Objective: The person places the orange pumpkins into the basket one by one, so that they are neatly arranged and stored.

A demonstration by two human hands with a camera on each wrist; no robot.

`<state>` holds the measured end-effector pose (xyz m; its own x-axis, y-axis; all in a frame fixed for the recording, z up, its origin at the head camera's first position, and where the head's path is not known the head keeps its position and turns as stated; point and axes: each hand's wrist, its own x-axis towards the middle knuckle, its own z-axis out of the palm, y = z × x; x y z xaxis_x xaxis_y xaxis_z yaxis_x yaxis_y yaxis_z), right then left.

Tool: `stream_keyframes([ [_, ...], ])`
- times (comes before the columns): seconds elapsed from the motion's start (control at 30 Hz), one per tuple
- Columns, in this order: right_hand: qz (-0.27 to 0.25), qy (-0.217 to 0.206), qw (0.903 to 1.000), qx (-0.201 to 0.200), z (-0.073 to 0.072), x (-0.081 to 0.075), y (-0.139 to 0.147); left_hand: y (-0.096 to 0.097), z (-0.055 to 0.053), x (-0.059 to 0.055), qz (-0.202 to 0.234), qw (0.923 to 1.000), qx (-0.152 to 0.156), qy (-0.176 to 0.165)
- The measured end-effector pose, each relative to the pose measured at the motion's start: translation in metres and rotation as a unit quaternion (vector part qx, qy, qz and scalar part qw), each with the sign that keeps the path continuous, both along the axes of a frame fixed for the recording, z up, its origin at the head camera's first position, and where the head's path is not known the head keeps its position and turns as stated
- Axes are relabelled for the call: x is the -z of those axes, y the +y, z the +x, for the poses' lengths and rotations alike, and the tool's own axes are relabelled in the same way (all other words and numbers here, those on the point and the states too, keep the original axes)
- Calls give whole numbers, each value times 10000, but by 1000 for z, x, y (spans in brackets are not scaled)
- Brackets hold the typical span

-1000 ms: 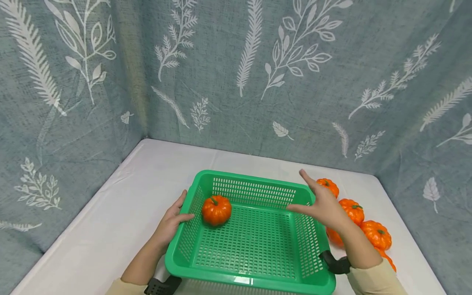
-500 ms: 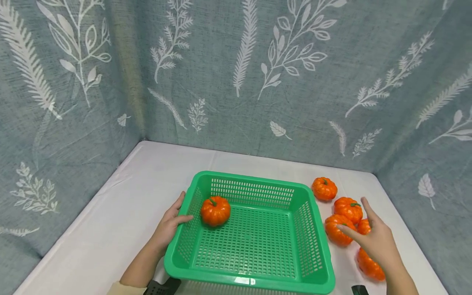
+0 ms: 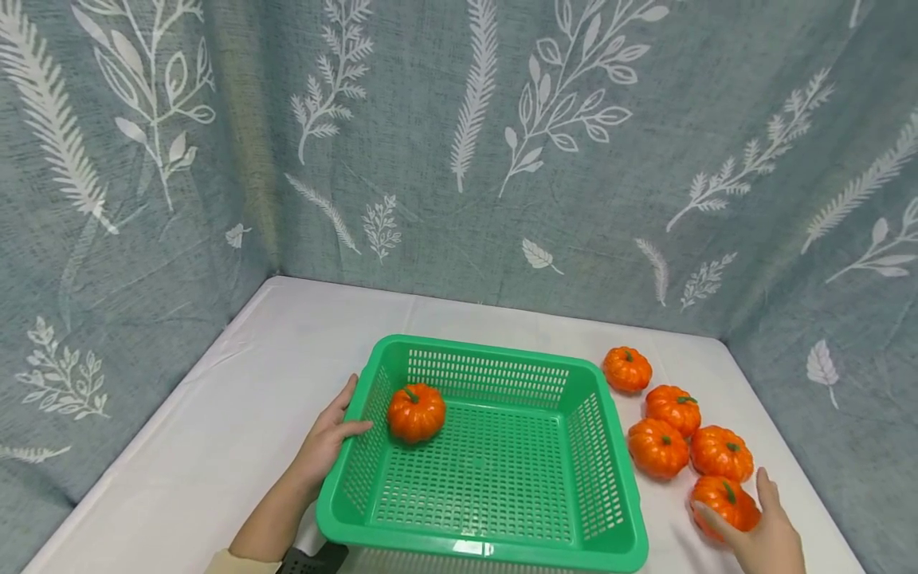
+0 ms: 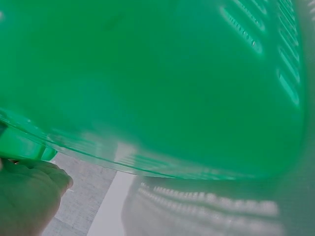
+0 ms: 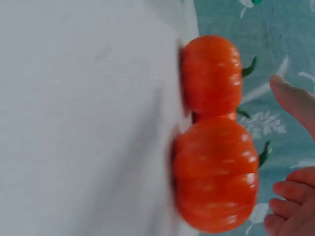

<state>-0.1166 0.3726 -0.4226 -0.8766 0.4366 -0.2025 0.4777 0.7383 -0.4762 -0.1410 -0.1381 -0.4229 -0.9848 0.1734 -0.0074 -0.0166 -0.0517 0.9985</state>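
A green plastic basket [image 3: 480, 547] stands on the table with one small orange pumpkin [image 3: 416, 413] inside, near its left wall. My left hand [image 3: 326, 438] holds the basket's left rim, thumb over the edge and fingers along the outer wall. In the left wrist view the basket wall [image 4: 147, 88] fills most of the picture, and part of the hand [image 4: 34, 194] shows low at the left. At the right, my right hand [image 3: 767, 530] is spread over the nearest pumpkin [image 3: 724, 506], thumb and fingers apart. From the right wrist, that hand [image 5: 295, 196] shows beside the pumpkin stems, gripping nothing.
Several more pumpkins lie right of the basket: a far one [image 3: 627, 369], a middle one [image 3: 672, 410], one by the basket wall [image 3: 657, 448] and one at the right [image 3: 721, 453]. A patterned blue-grey curtain [image 3: 430, 199] hangs behind the white table [image 3: 237, 383].
My right hand has moved from over the basket's right rim, across the pumpkins, to the nearest one at the lower right. My left hand has stayed on the basket.
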Motion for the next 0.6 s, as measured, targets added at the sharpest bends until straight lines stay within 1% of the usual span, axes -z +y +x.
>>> stream_keyframes([
  [0.1, -166, 57, 9997, 186, 3, 10, 1, 0, 0, -1, -49, 10000, -40, -20],
  [0.2, -280, 23, 9992, 281, 4, 17, 2, 0, -1, -1, -63, 9999, -61, -50],
  [0.27, -320, -73, 9988, 350, 5, 21, 2, 0, -1, 0, -65, 9999, -60, -65],
  [0.43, -426, -267, 9972, 547, 4, 28, 3, 0, -1, 0, -68, 9999, -71, -100],
  [0.6, -486, -302, 9955, 749, 2, 31, 5, -1, -1, -2, -21, 9999, -77, -125],
])
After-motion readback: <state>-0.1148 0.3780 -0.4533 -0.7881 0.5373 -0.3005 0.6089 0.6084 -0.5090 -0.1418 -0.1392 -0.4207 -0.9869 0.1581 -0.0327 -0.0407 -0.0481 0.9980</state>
